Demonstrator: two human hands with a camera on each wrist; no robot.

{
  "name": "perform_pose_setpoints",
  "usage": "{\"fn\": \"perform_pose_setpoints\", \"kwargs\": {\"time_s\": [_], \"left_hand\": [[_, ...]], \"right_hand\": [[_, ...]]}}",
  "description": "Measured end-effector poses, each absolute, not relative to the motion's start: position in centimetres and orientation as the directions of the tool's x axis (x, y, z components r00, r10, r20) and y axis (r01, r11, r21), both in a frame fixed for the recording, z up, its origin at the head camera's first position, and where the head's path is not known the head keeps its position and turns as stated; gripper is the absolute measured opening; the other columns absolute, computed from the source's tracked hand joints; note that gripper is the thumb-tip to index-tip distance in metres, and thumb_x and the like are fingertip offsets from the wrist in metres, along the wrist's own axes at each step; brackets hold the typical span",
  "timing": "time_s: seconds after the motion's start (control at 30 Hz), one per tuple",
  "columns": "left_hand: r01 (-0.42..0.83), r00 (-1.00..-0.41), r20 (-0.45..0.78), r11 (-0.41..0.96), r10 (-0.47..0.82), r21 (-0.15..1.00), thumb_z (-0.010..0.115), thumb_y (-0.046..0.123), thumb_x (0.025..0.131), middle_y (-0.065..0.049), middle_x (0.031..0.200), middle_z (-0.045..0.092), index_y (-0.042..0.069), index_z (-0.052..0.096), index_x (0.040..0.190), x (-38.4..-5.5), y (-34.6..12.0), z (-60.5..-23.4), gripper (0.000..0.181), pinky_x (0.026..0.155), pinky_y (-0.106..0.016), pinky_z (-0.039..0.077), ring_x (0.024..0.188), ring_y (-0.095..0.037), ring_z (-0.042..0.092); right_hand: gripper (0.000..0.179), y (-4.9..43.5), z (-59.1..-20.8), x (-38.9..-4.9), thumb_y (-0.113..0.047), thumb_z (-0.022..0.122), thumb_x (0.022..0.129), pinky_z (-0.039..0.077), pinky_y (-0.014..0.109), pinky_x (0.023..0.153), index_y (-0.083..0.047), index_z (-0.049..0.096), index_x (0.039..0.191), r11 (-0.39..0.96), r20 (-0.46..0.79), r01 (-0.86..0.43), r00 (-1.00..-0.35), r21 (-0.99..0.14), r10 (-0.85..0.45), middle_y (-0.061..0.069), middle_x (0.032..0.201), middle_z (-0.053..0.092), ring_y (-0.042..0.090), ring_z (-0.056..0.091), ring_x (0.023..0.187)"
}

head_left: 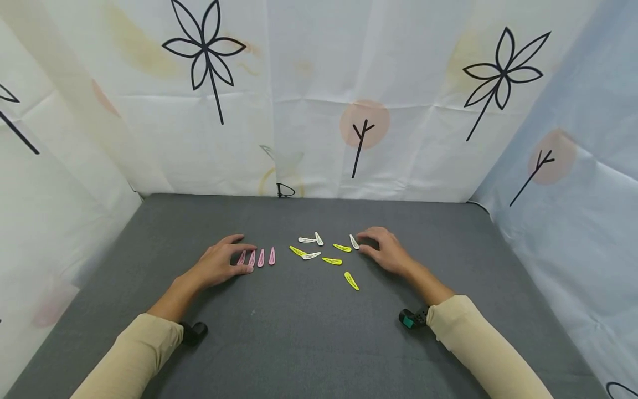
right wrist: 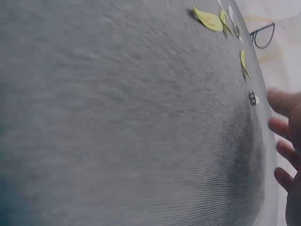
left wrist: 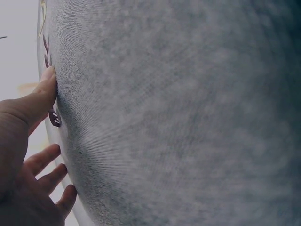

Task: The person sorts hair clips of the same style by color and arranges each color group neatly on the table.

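Observation:
Snap hair clips lie on the grey table. My left hand [head_left: 219, 263] is at a row of pink hair clips, its thumb and index finger at the two ends of one pink hair clip [head_left: 252, 258]. Another pink hair clip [head_left: 241, 258] lies under that hand, while a pink hair clip [head_left: 261, 258] and a further pink hair clip [head_left: 272, 256] stand to its right. In the left wrist view the other fingers [left wrist: 51, 179] are spread. Beside a white hair clip [head_left: 354, 242], my right hand [head_left: 385, 250] has loosely bent fingers, apart from it in the right wrist view.
Between the hands are scattered a yellow hair clip [head_left: 341, 247], a yellow hair clip [head_left: 332, 261], a yellow hair clip [head_left: 351, 281] and several white ones. One yellow hair clip [head_left: 296, 250] touches a white hair clip [head_left: 312, 256]. A patterned curtain [head_left: 314, 127] borders the table's back.

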State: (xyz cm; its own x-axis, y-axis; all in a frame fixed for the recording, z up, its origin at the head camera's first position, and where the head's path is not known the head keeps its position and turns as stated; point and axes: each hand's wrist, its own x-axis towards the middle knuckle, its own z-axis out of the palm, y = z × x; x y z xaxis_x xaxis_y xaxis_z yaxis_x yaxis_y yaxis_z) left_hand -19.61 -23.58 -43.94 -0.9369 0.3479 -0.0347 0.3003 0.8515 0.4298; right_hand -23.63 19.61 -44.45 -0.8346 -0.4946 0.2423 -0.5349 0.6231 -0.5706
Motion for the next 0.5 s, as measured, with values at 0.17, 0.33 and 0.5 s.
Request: {"fn": "perform_pose_setpoints", "kwargs": {"time_s": [0.17,0.33,0.5], "left_hand": [[0.305,-0.934,-0.04,0.852,0.355,0.426,0.077,0.035,0.087,-0.027,0.151,0.038,0.015,0.062,0.137,-19.6,-23.6,-43.9,0.055,0.101,-0.073,0.026,0.138,-0.049,0.034],[0.316,-0.93,-0.039,0.848,0.366,0.425,0.078,0.032,0.087,-0.027,0.15,0.039,0.014,0.063,0.136,-19.5,-23.6,-43.8,0.054,0.101,-0.073,0.027,0.137,-0.049,0.036],[0.326,-0.927,-0.035,0.846,0.374,0.421,0.077,0.032,0.088,-0.028,0.15,0.039,0.014,0.063,0.136,-19.6,-23.6,-43.6,0.053,0.1,-0.073,0.029,0.136,-0.05,0.037]], "right_hand": [[0.043,19.5,-44.2,-24.5,-0.014,0.065,0.097,0.018,0.072,0.107,-0.005,0.058,0.138,0.674,0.155,-0.532,-0.829,-0.512,-0.537,0.027,0.146,0.045,0.05,0.022,0.144],[0.048,19.4,-44.3,-25.1,-0.021,0.068,0.095,0.014,0.074,0.107,-0.008,0.057,0.141,0.69,0.085,-0.519,-0.825,-0.504,-0.559,0.028,0.151,0.038,0.052,0.014,0.145],[0.047,19.5,-44.3,-25.5,-0.022,0.067,0.096,0.013,0.074,0.107,-0.008,0.058,0.14,0.679,0.068,-0.499,-0.829,-0.539,-0.555,0.029,0.151,0.037,0.053,0.01,0.146]]}}
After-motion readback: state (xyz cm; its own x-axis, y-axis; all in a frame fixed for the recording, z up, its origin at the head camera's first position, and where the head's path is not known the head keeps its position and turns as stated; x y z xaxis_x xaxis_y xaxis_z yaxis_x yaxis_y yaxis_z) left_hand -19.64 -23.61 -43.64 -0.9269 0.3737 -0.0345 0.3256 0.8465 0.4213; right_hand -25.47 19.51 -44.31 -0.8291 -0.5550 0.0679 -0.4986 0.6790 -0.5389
